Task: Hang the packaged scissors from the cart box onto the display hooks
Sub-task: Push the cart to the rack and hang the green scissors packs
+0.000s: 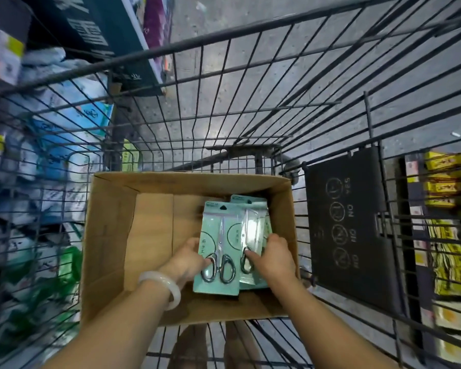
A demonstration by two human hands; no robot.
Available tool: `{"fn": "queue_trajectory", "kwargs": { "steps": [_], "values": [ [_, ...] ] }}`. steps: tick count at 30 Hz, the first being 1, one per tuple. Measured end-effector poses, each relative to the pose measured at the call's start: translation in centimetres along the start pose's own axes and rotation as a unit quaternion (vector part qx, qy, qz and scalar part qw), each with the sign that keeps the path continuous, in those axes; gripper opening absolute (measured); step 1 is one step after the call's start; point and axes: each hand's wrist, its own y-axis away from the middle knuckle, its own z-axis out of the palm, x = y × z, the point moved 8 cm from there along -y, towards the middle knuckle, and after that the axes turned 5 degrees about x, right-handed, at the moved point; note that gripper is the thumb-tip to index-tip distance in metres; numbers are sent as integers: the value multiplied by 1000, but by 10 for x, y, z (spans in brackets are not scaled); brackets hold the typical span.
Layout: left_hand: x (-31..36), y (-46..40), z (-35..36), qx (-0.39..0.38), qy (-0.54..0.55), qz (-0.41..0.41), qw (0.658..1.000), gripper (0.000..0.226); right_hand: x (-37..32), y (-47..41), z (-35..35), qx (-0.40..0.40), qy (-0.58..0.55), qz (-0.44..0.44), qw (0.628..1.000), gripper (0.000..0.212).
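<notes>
An open cardboard box sits in the wire cart. Inside lie mint-green packs of scissors. My left hand, with a white bangle on its wrist, grips the left edge of the top scissors pack. My right hand rests on a second scissors pack beside and partly under the first, fingers curled over the scissor handles. More packs are hidden beneath. No display hooks are in sight.
Cart wires enclose the box on all sides. A black child-seat flap with NO/YES icons hangs at the right. Shelves with blue and green packets stand left; yellow packs stand right. Grey floor lies ahead.
</notes>
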Motion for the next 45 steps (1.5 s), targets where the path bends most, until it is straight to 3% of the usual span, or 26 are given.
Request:
{"fn": "queue_trajectory", "kwargs": {
  "steps": [4,8,13,15,19,22,26,27,30,38,45],
  "values": [
    [-20,-4,-18,-3,8,-33,999,46,-4,-5,6,-14,-28,49,998,55],
    [-22,-4,-20,-6,72,-32,997,38,1,-13,13,-30,-87,91,992,41],
    [-19,8,-27,15,129,-4,992,25,2,-8,10,-24,-177,105,978,5],
    [-22,15,-36,41,137,12,990,28,-4,2,4,-16,-219,106,970,11],
    [-26,41,-55,69,184,26,980,4,-18,35,-13,-39,-336,90,937,23],
    [-19,65,-68,67,238,49,968,4,-33,60,-30,-73,-410,78,906,29],
    [-10,92,-89,84,275,98,953,50,-65,88,-58,-97,-443,25,891,26],
    [-11,100,-97,98,280,107,949,51,-74,96,-63,-104,-443,5,890,23],
    [-14,135,-115,123,299,127,938,24,-98,122,-80,-116,-432,-56,893,18],
    [-96,246,-137,241,435,159,853,23,-151,225,-77,-211,-357,-204,887,19],
    [-249,355,-131,378,508,168,755,24,-175,369,-20,-302,-224,-332,865,11]
  ]
}}
